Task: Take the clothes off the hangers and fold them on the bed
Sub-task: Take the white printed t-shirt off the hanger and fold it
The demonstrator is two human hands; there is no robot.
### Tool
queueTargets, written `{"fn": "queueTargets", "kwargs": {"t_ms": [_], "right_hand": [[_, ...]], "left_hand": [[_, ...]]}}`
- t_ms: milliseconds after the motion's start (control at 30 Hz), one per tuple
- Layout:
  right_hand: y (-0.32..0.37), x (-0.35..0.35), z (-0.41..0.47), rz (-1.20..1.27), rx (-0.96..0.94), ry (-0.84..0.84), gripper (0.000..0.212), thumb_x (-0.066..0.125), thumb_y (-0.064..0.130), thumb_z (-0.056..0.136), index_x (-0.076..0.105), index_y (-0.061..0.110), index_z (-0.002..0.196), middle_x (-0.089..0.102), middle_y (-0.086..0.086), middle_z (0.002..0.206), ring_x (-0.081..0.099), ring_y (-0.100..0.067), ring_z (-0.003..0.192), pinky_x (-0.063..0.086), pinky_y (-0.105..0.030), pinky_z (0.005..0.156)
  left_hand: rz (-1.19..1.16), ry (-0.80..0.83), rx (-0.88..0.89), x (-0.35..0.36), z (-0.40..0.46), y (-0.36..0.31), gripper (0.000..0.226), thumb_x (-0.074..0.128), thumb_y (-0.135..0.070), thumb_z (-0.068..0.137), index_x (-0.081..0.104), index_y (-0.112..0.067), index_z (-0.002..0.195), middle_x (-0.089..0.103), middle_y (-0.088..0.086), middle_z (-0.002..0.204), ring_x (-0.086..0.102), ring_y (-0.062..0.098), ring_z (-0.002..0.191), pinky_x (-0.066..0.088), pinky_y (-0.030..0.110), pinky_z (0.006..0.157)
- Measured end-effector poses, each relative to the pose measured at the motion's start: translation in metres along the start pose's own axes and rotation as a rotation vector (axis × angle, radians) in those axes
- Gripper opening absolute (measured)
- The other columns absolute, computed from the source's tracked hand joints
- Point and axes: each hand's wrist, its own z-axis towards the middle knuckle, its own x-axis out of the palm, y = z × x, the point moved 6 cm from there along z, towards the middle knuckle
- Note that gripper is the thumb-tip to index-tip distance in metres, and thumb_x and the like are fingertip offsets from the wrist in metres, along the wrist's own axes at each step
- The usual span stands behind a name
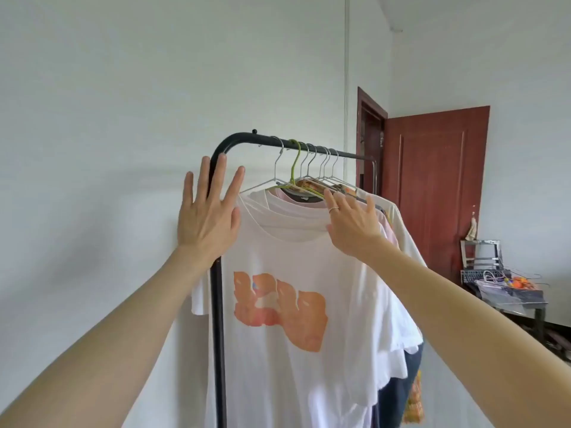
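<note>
Hands reach a crowded rack: left hand (206, 216) spread flat, right hand (352, 225) touching the white shirt (296, 304) (fingers relaxed); neighbouring hangers (312, 171) could snag and drop.

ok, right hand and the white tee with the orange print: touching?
Touching. The head view shows the right hand lying on the shoulder of the white tee, fingers reaching to the hangers at the collar, with no gap under the palm.
</note>
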Motion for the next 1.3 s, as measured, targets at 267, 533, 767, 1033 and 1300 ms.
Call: {"fn": "queueTargets", "kwargs": {"t_ms": [267, 533, 767, 1033, 1300], "right_hand": [[0.017, -0.007, 0.024, 0.179, 0.12, -0.144, 0.017, 0.037, 0.012, 0.099, 0.051, 0.009, 0.108, 0.044, -0.002, 0.073, 0.06, -0.032, 0.085, 0.028, -0.032, 0.054], [-0.03, -0.053, 0.0, 0.307, 0.298, -0.3, 0.019, 0.033, 0.016, 0.099, 0.05, 0.01, 0.104, 0.065, -0.012, 0.093, 0.053, -0.036, 0.075, 0.03, -0.033, 0.06], [-0.091, -0.073, -0.1, 0.32, 0.414, -0.281, 0.023, 0.034, 0.023, 0.099, 0.054, 0.012, 0.104, 0.067, -0.011, 0.095, 0.059, -0.038, 0.085, 0.031, -0.034, 0.063], [-0.183, -0.132, -0.283, 0.135, 0.601, -0.197, 0.026, 0.034, 0.029, 0.101, 0.055, 0.018, 0.111, 0.067, -0.005, 0.105, 0.059, -0.034, 0.091, 0.031, -0.033, 0.067], [-0.27, -0.255, -0.495, -0.254, 0.808, -0.099, 0.026, 0.033, 0.025, 0.101, 0.057, 0.017, 0.106, 0.067, -0.001, 0.104, 0.06, -0.028, 0.09, 0.036, -0.031, 0.067]], "left_hand": [[0.013, -0.048, -0.048, 0.014, 0.003, 0.005, 0.076, 0.051, -0.013, 0.08, 0.021, -0.008, 0.148, 0.014, 0.016, 0.156, 0.01, 0.039, 0.143, 0.02, 0.054, 0.113], [-0.038, -0.029, 0.031, -0.001, 0.007, -0.03, 0.077, 0.061, -0.008, 0.072, 0.033, -0.007, 0.144, 0.016, 0.02, 0.155, 0.011, 0.04, 0.142, 0.005, 0.056, 0.114], [-0.467, 0.072, 0.004, -0.027, -0.006, -0.111, 0.06, 0.061, -0.002, 0.076, 0.043, 0.001, 0.133, 0.024, 0.025, 0.15, 0.02, 0.043, 0.139, 0.03, 0.055, 0.109], [-0.947, 0.139, -0.018, -0.102, -0.042, -0.266, 0.056, 0.053, -0.001, 0.082, 0.038, 0.0, 0.136, 0.029, 0.023, 0.146, 0.026, 0.04, 0.137, 0.029, 0.053, 0.109], [-1.309, 0.246, 0.199, -0.247, -0.088, -0.449, 0.057, 0.054, -0.004, 0.083, 0.038, 0.0, 0.137, 0.032, 0.029, 0.143, 0.03, 0.045, 0.133, 0.032, 0.056, 0.104]]}}
